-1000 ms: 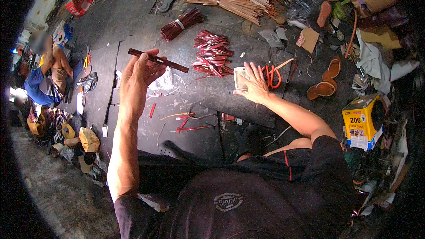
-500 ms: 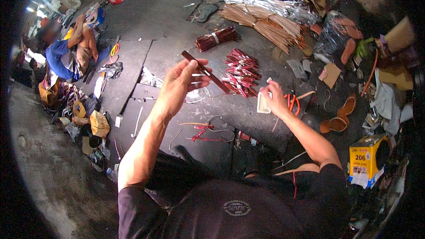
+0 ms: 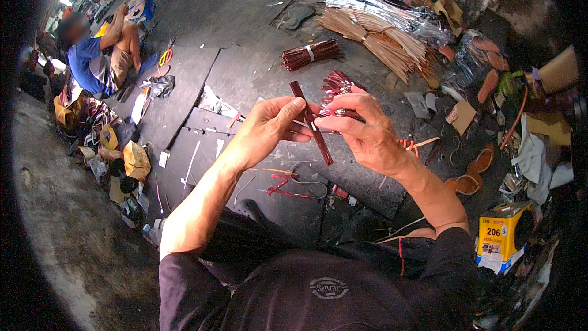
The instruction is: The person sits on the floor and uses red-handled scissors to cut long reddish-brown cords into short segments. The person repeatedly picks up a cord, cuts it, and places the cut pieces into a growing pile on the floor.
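Observation:
My left hand (image 3: 269,132) pinches a narrow dark red-brown strap (image 3: 321,147) between thumb and fingers, holding it tilted above the dark floor. Whether it is one strap or several laid together, I cannot tell. At its middle, a small pale spot shows. My right hand (image 3: 373,132) has its thumb and forefinger closed at that spot; what they pinch is too small to make out. Just beyond the hands lies a pile of dark red straps (image 3: 335,83) with pale bands, partly hidden by my right hand. Farther back is a larger dark red bundle (image 3: 311,54) with a white band.
Long tan strips (image 3: 373,37) lie tied at the back right. Orange-handled pliers (image 3: 409,146) are beside my right wrist, brown sole-shaped pieces (image 3: 474,171) farther right. Near my right elbow stands a yellow box (image 3: 503,236). At the far left sits another person (image 3: 92,64).
My right hand has come up from the small white tray on the floor to the strap's middle. My left hand has shifted right with the strap, which now stands steeper.

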